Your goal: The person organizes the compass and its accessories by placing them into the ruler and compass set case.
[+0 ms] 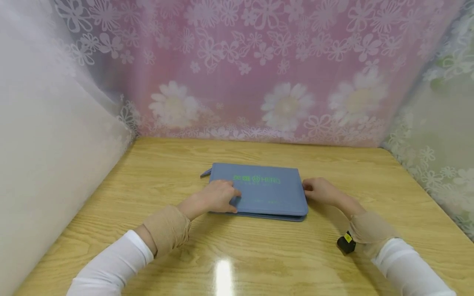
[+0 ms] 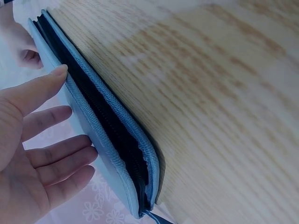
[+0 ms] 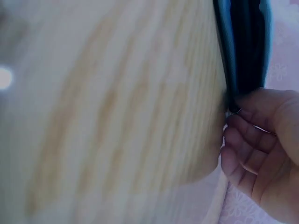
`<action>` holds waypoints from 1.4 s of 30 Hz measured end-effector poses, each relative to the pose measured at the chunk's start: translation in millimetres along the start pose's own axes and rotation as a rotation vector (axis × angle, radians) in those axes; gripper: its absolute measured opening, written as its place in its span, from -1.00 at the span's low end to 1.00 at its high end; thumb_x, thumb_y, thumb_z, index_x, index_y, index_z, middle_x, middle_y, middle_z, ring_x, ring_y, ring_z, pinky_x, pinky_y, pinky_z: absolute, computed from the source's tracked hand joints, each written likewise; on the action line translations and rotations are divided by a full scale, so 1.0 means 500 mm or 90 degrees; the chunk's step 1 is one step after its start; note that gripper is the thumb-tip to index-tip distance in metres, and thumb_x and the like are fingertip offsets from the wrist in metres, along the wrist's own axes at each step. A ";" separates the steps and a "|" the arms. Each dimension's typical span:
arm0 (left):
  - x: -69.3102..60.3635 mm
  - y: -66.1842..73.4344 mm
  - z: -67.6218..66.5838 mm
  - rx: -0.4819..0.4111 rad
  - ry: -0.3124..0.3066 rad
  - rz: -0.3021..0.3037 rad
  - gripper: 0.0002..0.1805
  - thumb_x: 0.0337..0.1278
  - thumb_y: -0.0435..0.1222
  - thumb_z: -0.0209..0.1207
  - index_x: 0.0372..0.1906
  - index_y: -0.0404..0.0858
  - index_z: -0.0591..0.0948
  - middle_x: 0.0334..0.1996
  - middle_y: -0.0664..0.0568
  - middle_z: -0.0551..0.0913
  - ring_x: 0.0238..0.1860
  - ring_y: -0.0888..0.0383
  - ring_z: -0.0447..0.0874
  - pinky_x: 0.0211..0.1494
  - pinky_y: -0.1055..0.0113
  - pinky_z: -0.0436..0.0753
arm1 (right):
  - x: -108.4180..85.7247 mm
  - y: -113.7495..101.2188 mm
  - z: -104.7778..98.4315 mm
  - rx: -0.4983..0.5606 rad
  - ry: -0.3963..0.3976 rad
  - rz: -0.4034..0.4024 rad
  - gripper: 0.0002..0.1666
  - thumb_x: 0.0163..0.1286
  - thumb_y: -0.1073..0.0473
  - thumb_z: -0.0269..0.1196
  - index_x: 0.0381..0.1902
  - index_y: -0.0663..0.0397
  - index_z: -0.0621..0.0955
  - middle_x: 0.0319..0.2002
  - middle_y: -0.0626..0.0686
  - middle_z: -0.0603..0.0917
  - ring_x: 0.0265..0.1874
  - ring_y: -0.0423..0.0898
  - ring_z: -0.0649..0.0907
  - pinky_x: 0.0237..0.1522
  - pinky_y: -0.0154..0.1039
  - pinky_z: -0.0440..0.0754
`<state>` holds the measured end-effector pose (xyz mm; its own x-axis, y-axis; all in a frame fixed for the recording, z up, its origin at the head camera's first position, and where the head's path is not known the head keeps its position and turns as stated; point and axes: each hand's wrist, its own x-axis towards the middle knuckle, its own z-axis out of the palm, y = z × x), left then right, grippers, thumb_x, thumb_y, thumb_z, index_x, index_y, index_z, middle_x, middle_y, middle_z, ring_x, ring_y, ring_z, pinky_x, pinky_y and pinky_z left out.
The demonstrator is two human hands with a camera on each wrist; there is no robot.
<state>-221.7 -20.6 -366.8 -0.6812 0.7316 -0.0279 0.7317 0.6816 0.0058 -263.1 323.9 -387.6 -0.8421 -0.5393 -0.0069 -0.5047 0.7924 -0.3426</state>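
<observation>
A blue zip-up document case [image 1: 268, 195] with green lettering lies flat on the wooden table. Its near side gapes, and the left wrist view shows the dark zipper teeth [image 2: 88, 93] parted along that side. My left hand [image 1: 219, 196] rests on the left part of the cover, thumb at the near edge and fingers loosely extended. At the case's right side, my right hand [image 1: 323, 191] pinches the zipper pull between thumb and index finger; a small glint of metal [image 3: 237, 111] shows there, the rest hidden by the fingers.
A short blue tab [image 1: 206, 173] sticks out from the case's far left corner. The wooden table [image 1: 177, 160] meets a pink flowered curtain [image 1: 229, 82] at the back, with pale sheets on both sides. A black camera [image 1: 346, 244] hangs at the right wrist.
</observation>
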 end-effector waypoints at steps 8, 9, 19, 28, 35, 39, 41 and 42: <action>0.003 0.002 0.001 -0.001 0.003 0.002 -0.49 -0.11 0.07 0.33 -0.04 -0.13 0.67 -0.34 0.06 0.60 -0.34 0.18 0.52 -0.19 0.28 0.52 | -0.002 0.003 0.004 0.047 0.007 0.026 -0.89 0.25 0.36 0.17 -0.46 0.18 0.60 -0.53 -0.07 0.54 -0.54 -0.19 0.45 -0.45 -0.23 0.43; 0.003 0.003 0.001 -0.001 0.006 0.003 -0.49 -0.12 0.07 0.33 -0.05 -0.13 0.68 -0.36 0.07 0.60 -0.35 0.19 0.52 -0.21 0.29 0.52 | -0.003 0.004 0.004 0.049 0.007 0.023 -0.87 0.25 0.37 0.17 -0.48 0.16 0.59 -0.54 -0.08 0.52 -0.55 -0.20 0.43 -0.46 -0.25 0.42; 0.003 0.011 -0.005 0.011 0.001 -0.005 -0.49 -0.10 0.10 0.31 -0.06 -0.10 0.68 -0.34 0.07 0.62 -0.33 0.18 0.54 -0.24 0.29 0.55 | -0.029 0.007 -0.002 0.033 0.007 -0.023 -0.91 0.20 0.36 0.22 -0.47 0.12 0.62 -0.48 -0.12 0.58 -0.52 -0.26 0.45 -0.43 -0.26 0.48; 0.007 0.009 -0.001 0.022 0.005 -0.012 -0.48 -0.10 0.11 0.30 -0.05 -0.10 0.67 -0.30 0.06 0.64 -0.29 0.16 0.57 -0.19 0.26 0.57 | -0.051 -0.019 -0.012 0.014 -0.014 -0.044 -0.89 0.19 0.34 0.26 -0.46 0.02 0.64 -0.47 -0.15 0.57 -0.54 -0.30 0.42 -0.47 -0.30 0.44; 0.007 0.009 0.000 0.031 0.005 -0.011 -0.48 -0.10 0.13 0.29 -0.05 -0.08 0.67 -0.33 0.07 0.63 -0.32 0.17 0.56 -0.24 0.27 0.57 | -0.070 -0.032 -0.007 0.025 -0.017 -0.065 -0.85 0.20 0.36 0.25 -0.49 0.01 0.61 -0.47 -0.16 0.56 -0.53 -0.32 0.41 -0.48 -0.32 0.44; 0.007 0.009 0.000 0.030 0.005 -0.011 -0.49 -0.11 0.13 0.29 -0.06 -0.08 0.68 -0.35 0.08 0.63 -0.34 0.18 0.56 -0.26 0.28 0.57 | -0.082 -0.036 -0.002 0.023 -0.021 -0.062 -0.85 0.21 0.34 0.24 -0.48 -0.03 0.61 -0.46 -0.20 0.54 -0.53 -0.34 0.40 -0.49 -0.33 0.42; 0.007 0.010 0.000 0.028 0.004 -0.011 -0.49 -0.11 0.12 0.30 -0.06 -0.08 0.68 -0.34 0.08 0.63 -0.34 0.18 0.55 -0.26 0.28 0.57 | -0.088 -0.038 0.000 0.028 -0.019 -0.068 -0.85 0.20 0.34 0.25 -0.47 -0.03 0.61 -0.46 -0.20 0.54 -0.53 -0.34 0.40 -0.49 -0.33 0.43; 0.007 0.010 0.000 0.026 0.002 -0.012 -0.49 -0.11 0.12 0.30 -0.06 -0.08 0.68 -0.34 0.07 0.63 -0.33 0.18 0.56 -0.25 0.28 0.57 | -0.090 -0.040 0.001 0.031 -0.019 -0.071 -0.85 0.20 0.34 0.25 -0.47 -0.04 0.62 -0.46 -0.21 0.55 -0.53 -0.34 0.41 -0.49 -0.33 0.44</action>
<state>-220.2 -14.7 -366.7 -0.6946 0.7190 -0.0239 0.7193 0.6937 -0.0362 -215.0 332.3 -380.9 -0.7751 -0.6318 0.0061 -0.5843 0.7130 -0.3877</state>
